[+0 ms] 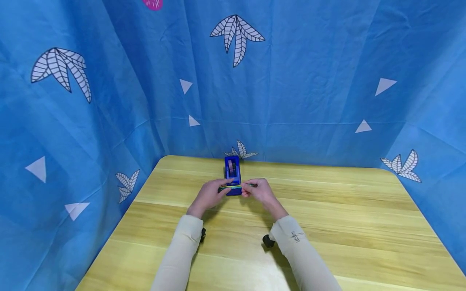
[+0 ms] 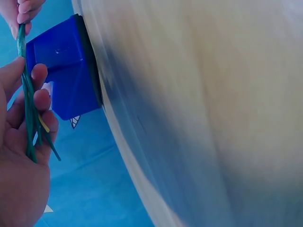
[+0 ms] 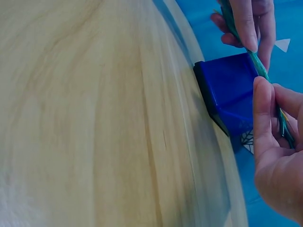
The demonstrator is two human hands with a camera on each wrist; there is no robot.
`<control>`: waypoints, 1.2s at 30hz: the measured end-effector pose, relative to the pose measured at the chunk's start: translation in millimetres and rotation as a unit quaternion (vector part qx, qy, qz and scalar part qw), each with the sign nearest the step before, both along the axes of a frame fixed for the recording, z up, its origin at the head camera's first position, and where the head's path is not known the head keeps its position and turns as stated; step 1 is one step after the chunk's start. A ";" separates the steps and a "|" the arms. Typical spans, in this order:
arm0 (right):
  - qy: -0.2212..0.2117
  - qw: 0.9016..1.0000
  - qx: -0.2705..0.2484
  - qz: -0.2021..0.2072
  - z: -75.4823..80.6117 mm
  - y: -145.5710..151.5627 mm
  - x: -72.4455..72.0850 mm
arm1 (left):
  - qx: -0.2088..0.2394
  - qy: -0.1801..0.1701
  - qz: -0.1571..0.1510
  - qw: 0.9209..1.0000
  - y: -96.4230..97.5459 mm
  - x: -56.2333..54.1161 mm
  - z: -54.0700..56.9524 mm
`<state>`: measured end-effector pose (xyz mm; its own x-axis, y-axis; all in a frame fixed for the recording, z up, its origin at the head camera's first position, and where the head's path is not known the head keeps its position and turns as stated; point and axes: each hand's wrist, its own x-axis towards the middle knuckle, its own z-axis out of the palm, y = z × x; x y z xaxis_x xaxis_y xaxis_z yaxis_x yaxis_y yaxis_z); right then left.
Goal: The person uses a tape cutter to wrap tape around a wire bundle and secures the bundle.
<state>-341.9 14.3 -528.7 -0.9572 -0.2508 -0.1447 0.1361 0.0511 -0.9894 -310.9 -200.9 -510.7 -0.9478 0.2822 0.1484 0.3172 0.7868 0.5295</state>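
A blue tape dispenser (image 1: 233, 191) with a tape roll (image 1: 231, 166) in it stands at the table's far side. Just over its near end, both hands hold a bundle of thin green wires (image 2: 29, 106) with a yellow one among them. My left hand (image 1: 211, 195) pinches one side of the bundle between thumb and fingers, and loose wire ends spread across its palm. On the other side, my right hand (image 1: 260, 191) pinches the bundle with thumb and forefinger. A shiny clear band (image 3: 258, 65) shows round the wires between the two hands.
The light wooden table (image 1: 346, 218) ends at a blue patterned curtain (image 1: 309, 81) behind and to both sides. A dark wrist-camera mount (image 1: 268, 241) hangs under the right sleeve (image 1: 302, 250), and another shows at the left sleeve (image 1: 178, 250).
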 end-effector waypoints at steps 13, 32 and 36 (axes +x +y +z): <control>0.047 0.998 0.035 -0.001 -0.2 0.8 3.6 | 0.008 0.000 0.017 1.000 2.6 -1.3 -0.5; 0.511 0.772 0.378 -0.013 2.6 -14.3 13.7 | 0.035 0.038 0.002 0.999 0.9 -6.9 -9.5; 0.518 0.761 0.389 -0.035 2.4 -16.8 15.3 | 0.047 0.033 0.006 0.998 2.4 -7.5 -9.1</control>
<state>-326.6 -2.5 -526.3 -0.6660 -0.4174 0.6183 -0.6666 0.7050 -0.2421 -318.4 -198.5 -519.8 -0.9381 0.2529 0.2367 0.3452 0.7387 0.5789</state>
